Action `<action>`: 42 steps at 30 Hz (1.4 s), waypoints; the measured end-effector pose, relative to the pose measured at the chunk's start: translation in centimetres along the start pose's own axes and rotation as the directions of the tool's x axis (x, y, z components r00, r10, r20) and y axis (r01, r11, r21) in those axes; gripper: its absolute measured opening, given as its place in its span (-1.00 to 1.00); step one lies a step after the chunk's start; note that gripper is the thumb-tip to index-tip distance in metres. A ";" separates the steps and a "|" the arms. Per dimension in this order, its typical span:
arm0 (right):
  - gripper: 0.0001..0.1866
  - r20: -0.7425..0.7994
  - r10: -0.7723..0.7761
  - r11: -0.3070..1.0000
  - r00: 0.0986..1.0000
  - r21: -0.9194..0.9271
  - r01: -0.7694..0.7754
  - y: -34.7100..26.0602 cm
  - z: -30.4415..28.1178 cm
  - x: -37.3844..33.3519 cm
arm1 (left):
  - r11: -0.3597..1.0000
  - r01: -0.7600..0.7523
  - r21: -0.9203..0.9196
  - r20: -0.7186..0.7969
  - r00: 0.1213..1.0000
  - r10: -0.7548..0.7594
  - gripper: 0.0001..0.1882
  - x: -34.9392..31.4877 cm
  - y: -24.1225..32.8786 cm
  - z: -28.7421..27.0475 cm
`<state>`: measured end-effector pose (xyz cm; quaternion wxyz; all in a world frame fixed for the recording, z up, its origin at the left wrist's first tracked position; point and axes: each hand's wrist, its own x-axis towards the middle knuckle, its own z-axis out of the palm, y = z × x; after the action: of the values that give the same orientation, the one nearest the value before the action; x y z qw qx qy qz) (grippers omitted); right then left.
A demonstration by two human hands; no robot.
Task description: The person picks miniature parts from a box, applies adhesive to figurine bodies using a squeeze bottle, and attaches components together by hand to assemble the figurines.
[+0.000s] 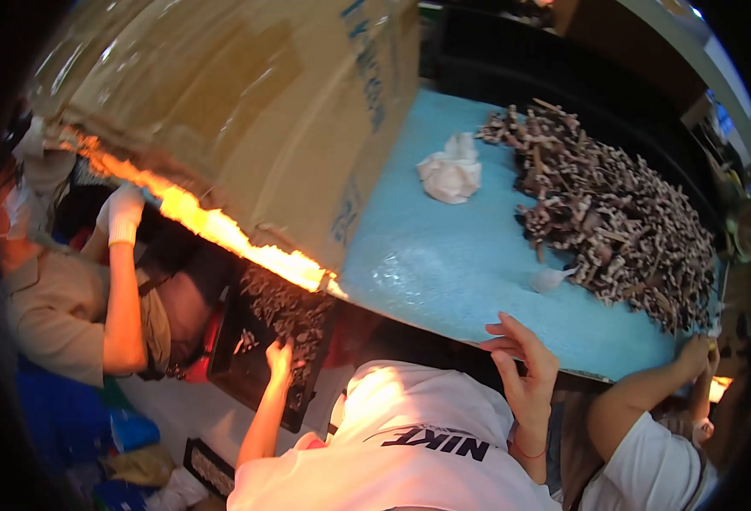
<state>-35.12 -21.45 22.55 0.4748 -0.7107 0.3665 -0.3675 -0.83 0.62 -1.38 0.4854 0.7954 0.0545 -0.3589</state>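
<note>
My left hand [280,362] is closed over a black tray [222,362] of dark, knobbly pieces [286,311], low on the left of the table. What its fingers hold, if anything, is hidden. My right hand [526,366] hovers at the near edge of the blue-covered table [427,255]. Its fingers are stretched out and apart from the thumb, with nothing seen between them. A large heap of brown, knobbly, twig-like pieces [614,221] covers the table's right side. A small whitish scrap [551,279] lies at the heap's near left side.
A big cardboard box [248,111] stands at the left of the table, a bright orange glow along its lower edge. A crumpled white wad [452,170] lies beside the heap. Co-workers sit at left, with a white glove [123,213], and at right, near hand [695,358].
</note>
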 end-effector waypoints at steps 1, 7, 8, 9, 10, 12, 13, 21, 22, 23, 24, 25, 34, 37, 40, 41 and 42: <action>-0.58 -0.027 0.006 1.000 1.000 -0.011 -0.006 0.2 -0.3 0.0 | 0.994 -0.102 0.026 0.000 0.995 0.102 -0.61 -0.4 -0.3 -0.1; -0.72 -0.100 -0.094 0.989 0.990 -0.120 0.082 0.4 -2.2 0.2 | 0.783 -0.616 0.080 0.174 0.783 0.598 -0.86 -8.2 7.0 4.9; -0.72 -0.114 -0.090 0.990 0.989 -0.123 0.076 0.5 -2.4 0.1 | 0.698 -0.715 0.039 0.230 0.687 0.690 -0.89 -9.9 8.8 6.2; -0.75 -0.133 -0.107 0.986 0.985 -0.142 0.088 0.6 -2.6 0.1 | 0.605 -0.795 0.033 0.289 0.587 0.756 -0.89 -11.6 10.5 7.6; -0.78 -0.149 -0.127 0.982 0.981 -0.160 0.103 0.6 -2.8 0.1 | 0.503 -0.864 0.020 0.342 0.479 0.808 -0.90 -13.0 12.2 8.9; -0.79 -0.156 -0.127 0.979 0.980 -0.182 0.098 0.7 -2.7 0.0 | 0.111 -0.991 0.074 0.484 0.133 0.865 -0.83 -14.8 14.5 10.1; -0.81 -0.162 -0.128 0.975 0.978 -0.202 0.094 0.7 -2.7 0.1 | 0.009 -1.000 0.023 0.506 0.020 0.863 -0.79 -16.1 15.8 10.9; -0.84 -0.248 -0.058 0.971 0.967 -0.240 -0.004 1.7 -2.7 -1.5 | -0.080 -0.976 -0.200 0.329 -0.144 0.933 -0.76 -17.2 17.8 12.0; -0.84 -0.208 -0.075 0.970 0.975 -0.241 0.023 1.7 -2.4 -1.4 | -0.075 -0.982 -0.173 0.299 -0.125 0.946 -0.76 -16.7 17.9 11.3; -0.84 -0.188 -0.079 0.965 0.979 -0.261 0.028 1.5 -1.9 -1.2 | -0.016 -0.988 -0.151 0.245 -0.054 0.968 -0.77 -16.1 18.0 10.7; -0.84 -0.176 -0.084 0.957 0.981 -0.287 0.030 1.2 -1.5 -1.1 | 0.041 -0.989 -0.144 0.191 0.013 0.982 -0.78 -15.6 18.3 10.2; -0.84 -0.156 -0.087 0.959 0.984 -0.282 0.040 1.2 -1.0 -0.9 | 0.031 -0.998 -0.061 0.114 0.024 0.993 -0.79 -15.0 18.8 9.7; -0.84 0.091 -0.186 0.877 0.978 -0.433 0.207 -0.3 2.8 0.4 | 0.222 -0.934 0.280 0.036 0.241 0.970 -0.83 -7.9 23.9 7.1; -0.84 0.149 -0.203 0.849 0.968 -0.466 0.250 -0.5 3.1 0.5 | 0.275 -0.930 0.244 0.106 0.307 0.946 -0.71 -4.8 25.8 7.4; -0.84 0.163 -0.198 0.834 0.967 -0.490 0.253 -0.6 3.4 0.7 | 0.248 -0.913 0.325 0.140 0.306 0.942 -0.69 -3.6 27.8 7.9; -0.85 0.167 -0.196 0.832 0.966 -0.494 0.254 -0.6 3.5 0.8 | 0.155 -0.895 0.419 0.156 0.239 0.958 -0.71 -3.3 28.4 8.1; -0.85 0.171 -0.192 0.830 0.966 -0.498 0.253 -0.7 3.7 0.7 | 0.159 -0.897 0.413 0.153 0.241 0.959 -0.71 -2.9 29.2 8.2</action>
<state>-31.45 -20.41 22.32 0.2411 -0.8692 0.3385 -0.2680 5.47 -20.55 19.65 0.4135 0.7659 -0.4873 0.0707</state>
